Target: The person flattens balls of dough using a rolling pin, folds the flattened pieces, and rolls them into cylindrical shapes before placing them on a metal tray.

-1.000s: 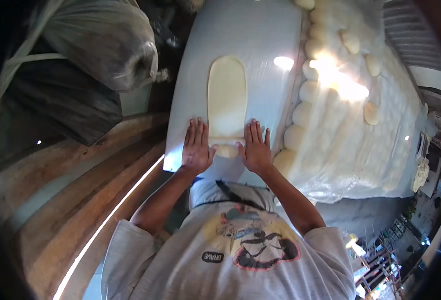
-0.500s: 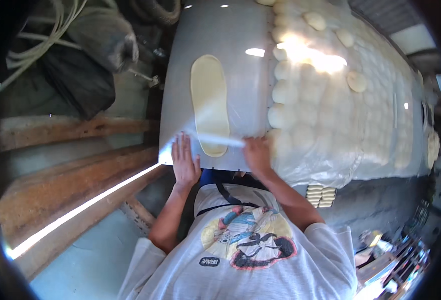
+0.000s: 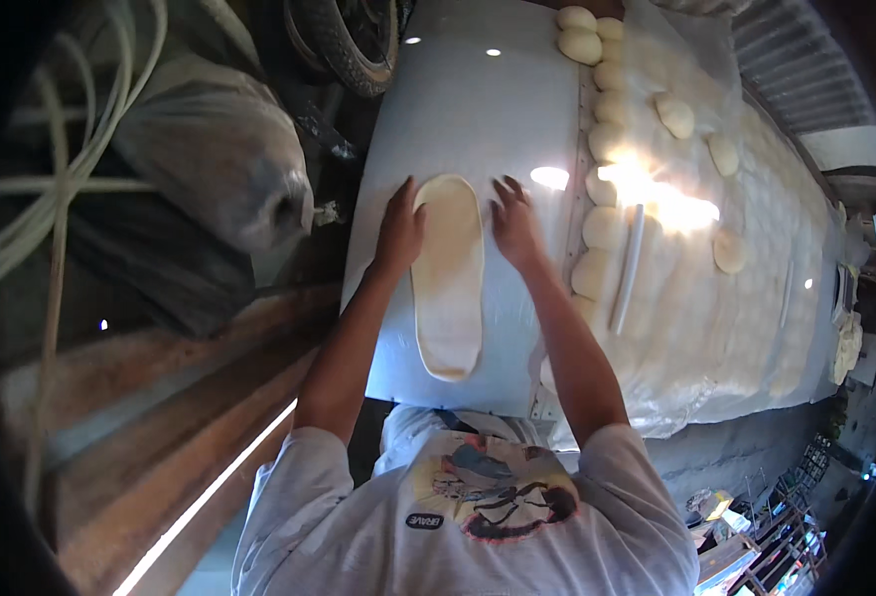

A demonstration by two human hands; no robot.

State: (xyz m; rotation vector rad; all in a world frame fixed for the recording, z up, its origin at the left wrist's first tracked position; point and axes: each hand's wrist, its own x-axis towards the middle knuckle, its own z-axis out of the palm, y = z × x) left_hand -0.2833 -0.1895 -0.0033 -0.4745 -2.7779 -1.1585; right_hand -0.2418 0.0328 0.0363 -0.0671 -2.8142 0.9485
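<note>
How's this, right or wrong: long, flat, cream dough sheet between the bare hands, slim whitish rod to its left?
Wrong side: in the head view, the slim whitish rod lies to the right of the long, flat, cream dough sheet. The sheet is between the bare left hand and bare right hand.

Interior view: a smooth grey worktop point(image 3: 517, 109) extends up the centre, bearing a bright reflection point(image 3: 549, 178). Lower left, brown timber beams point(image 3: 140, 497) edge a narrow strip of light point(image 3: 175, 531); top, left of centre, a tyred wheel point(image 3: 368, 79); upper right, corrugated sheeting point(image 3: 805, 84); lower right, a dull grey surface point(image 3: 716, 452).
</note>
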